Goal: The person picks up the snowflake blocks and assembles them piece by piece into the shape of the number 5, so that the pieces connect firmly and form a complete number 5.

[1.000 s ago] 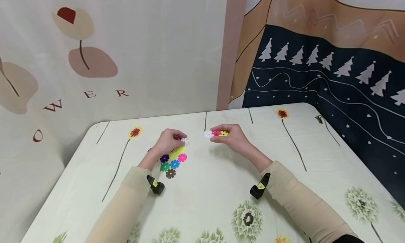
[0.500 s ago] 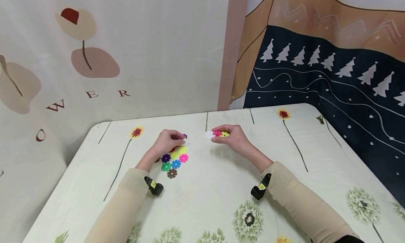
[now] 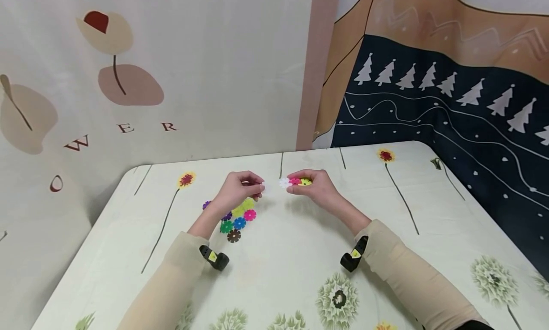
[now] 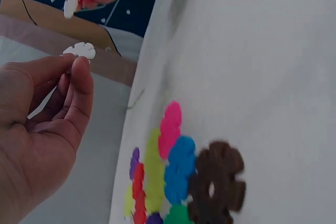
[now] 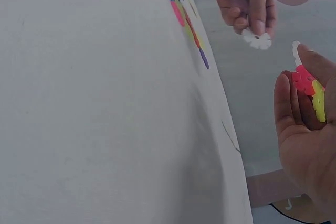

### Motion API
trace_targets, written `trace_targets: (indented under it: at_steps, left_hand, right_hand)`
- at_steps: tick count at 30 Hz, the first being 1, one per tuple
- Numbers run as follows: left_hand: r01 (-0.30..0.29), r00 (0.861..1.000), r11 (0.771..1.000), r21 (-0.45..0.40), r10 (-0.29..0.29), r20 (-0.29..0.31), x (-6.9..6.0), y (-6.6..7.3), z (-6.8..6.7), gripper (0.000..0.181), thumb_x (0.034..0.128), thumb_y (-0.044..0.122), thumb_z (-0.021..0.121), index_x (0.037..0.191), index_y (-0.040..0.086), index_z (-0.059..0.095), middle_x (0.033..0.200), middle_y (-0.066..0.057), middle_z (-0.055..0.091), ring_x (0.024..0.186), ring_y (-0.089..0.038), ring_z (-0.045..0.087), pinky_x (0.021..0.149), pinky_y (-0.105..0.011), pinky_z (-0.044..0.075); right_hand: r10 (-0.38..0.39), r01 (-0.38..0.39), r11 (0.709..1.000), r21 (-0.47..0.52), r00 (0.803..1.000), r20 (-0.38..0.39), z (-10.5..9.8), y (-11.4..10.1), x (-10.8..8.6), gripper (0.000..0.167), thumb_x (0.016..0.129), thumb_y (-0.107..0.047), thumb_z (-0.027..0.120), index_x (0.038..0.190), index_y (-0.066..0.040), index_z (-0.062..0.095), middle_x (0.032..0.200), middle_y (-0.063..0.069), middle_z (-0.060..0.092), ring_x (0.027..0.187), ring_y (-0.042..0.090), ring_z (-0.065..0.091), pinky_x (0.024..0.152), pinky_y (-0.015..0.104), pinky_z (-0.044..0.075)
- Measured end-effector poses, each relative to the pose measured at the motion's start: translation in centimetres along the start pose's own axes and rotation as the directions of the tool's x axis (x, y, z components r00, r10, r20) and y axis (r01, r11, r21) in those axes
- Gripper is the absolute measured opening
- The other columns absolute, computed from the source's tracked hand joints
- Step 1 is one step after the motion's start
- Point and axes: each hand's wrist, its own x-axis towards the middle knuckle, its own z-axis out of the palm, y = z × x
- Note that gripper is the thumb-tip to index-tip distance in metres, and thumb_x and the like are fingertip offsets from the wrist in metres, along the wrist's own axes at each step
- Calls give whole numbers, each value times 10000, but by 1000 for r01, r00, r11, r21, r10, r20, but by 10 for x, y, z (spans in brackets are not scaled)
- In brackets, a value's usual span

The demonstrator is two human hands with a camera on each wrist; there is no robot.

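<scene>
My left hand [image 3: 240,190] pinches a white snowflake disc [image 4: 81,50] between thumb and forefinger, above the table. Opposite it, a short gap away, my right hand [image 3: 316,186] holds a joined row of interlocking snowflake discs. In that row a white disc [image 3: 284,182] points toward the left hand, a pink disc [image 5: 303,80] sits in the middle, and a yellow disc [image 5: 318,100] lies against the palm. The two white discs are apart. Below the left wrist lie loose discs, among them brown [image 3: 233,235], blue [image 4: 179,170], green [image 3: 226,226] and pink [image 3: 250,215]; the forearm hides some.
A pale flower-printed cloth [image 3: 283,258] covers the table. Behind it hang a light curtain [image 3: 231,72] with lettering and a dark cloth [image 3: 394,115] printed with trees. Each wrist bears a small black camera [image 3: 351,262].
The left hand has moved right and slightly up from over the loose discs, carrying the white snowflake disc closer to the joined row. The right hand has stayed nearly still.
</scene>
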Motion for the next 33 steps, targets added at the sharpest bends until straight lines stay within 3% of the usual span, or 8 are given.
trace_targets:
  at_steps: [9,16,28,33]
  left_hand:
    - [-49,999,998,-47,50,18,-3,19,10,211,962,116,741,1135,3,699,1033,-227,693,824,-274,696,835,-425,600]
    - [-48,998,998,-36,49,27,-3,20,11,189,957,100,743,1118,9,706,982,-177,702,809,-270,702,799,-358,607]
    - [-38,998,995,-91,42,46,-2,19,13,171,966,82,726,1110,-3,691,970,-168,700,826,-270,723,907,-470,578]
    - [-45,998,994,-95,50,44,-2,20,13,141,962,67,727,1078,-6,693,956,-166,705,820,-266,727,910,-465,577]
  right_hand:
    - [-9,9,1000,-3,1000,10,-1,1,0,402,873,-258,847,1245,-141,750,1319,63,632,1232,264,489,905,335,509]
    - [-17,17,1000,-7,1000,21,-1,2,-1,389,873,-251,847,1235,-139,756,1325,58,638,1259,268,483,930,359,512]
    - [-26,27,999,-32,999,29,0,1,-1,379,872,-239,847,1226,-135,761,1304,61,649,1248,267,492,947,386,496]
    - [-8,9,999,-45,1000,20,0,-1,-1,382,870,-254,850,1224,-139,766,1307,65,647,1238,265,492,924,374,495]
